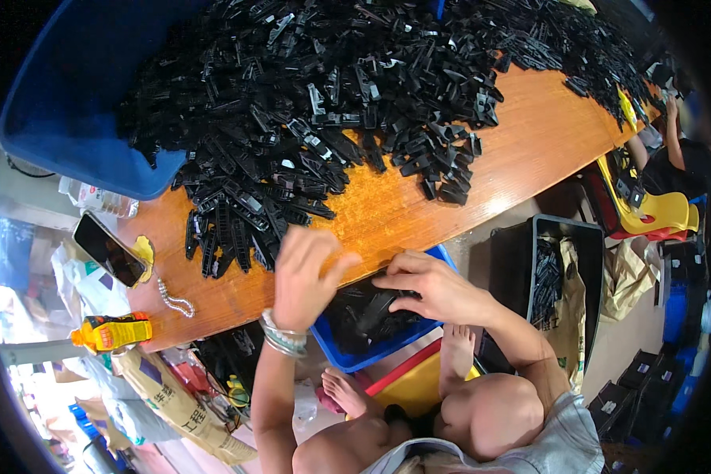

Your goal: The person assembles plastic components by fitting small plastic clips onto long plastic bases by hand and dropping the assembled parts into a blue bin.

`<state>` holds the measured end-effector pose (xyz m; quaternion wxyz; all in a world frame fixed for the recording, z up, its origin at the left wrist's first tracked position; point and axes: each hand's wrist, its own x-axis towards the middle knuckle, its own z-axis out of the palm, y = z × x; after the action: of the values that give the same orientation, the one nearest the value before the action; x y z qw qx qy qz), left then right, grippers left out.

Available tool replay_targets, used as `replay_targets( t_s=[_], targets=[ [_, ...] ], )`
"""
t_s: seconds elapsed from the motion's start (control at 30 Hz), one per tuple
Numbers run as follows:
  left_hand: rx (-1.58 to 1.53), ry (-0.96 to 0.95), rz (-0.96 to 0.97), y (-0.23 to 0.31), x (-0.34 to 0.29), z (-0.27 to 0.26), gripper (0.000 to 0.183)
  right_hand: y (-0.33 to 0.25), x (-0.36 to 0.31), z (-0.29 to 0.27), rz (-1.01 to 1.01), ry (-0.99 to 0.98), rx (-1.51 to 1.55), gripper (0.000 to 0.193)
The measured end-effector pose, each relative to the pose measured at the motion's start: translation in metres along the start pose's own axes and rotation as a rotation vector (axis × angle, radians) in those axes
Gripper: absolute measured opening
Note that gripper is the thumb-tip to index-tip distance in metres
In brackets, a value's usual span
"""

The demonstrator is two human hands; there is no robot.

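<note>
A large heap of black plastic parts (245, 118), many long and narrow, covers much of the wooden table. My left hand (304, 272), with bracelets at its wrist, hovers by the heap's near edge; motion smears its fingers, its thumb stands out to the right, and I cannot make out anything in it. Beyond the table's front edge, my right hand (430, 286) hangs over a blue bin (347, 363), fingers and thumb bent and apart. A smeared black part (374, 313) shows just below its fingertips, over other black parts in the bin.
A tilted blue tub (79, 134) meets the heap at the left. A phone (109, 249), a beaded string (174, 299) and a yellow bottle (118, 332) lie at the table's left end. A black crate (537, 229) stands right. Another person (675, 158) sits farther right near a yellow chair (656, 209).
</note>
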<state>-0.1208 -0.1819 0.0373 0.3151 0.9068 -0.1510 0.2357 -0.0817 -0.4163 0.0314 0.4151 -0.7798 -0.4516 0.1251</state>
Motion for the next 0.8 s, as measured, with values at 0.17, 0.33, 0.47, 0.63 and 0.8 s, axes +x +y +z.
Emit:
replay_targets(
  t_s=[0.17, 0.33, 0.47, 0.63, 0.8],
  targets=[
    [0.618, -0.143, 0.12, -0.014, 0.028, 0.004, 0.026, 0.02, 0.023, -0.019, 0.214, 0.654, -0.605, 0.025],
    [0.512, -0.087, 0.232, 0.009, 0.01, 0.033, 0.028, 0.049, 0.038, -0.022, 0.238, 0.685, -0.733, 0.027],
    [0.367, -0.03, 0.172, 0.03, -0.015, 0.042, 0.03, 0.046, 0.035, -0.01, 0.171, 0.664, -0.699, 0.028],
    [0.296, 0.07, 0.072, 0.032, -0.022, 0.027, 0.027, 0.044, 0.037, -0.008, 0.197, 0.72, -0.724, 0.031],
    [0.186, 0.081, -0.101, 0.018, -0.023, 0.024, 0.021, 0.05, 0.044, -0.005, 0.169, 0.686, -0.811, 0.025]
  ],
)
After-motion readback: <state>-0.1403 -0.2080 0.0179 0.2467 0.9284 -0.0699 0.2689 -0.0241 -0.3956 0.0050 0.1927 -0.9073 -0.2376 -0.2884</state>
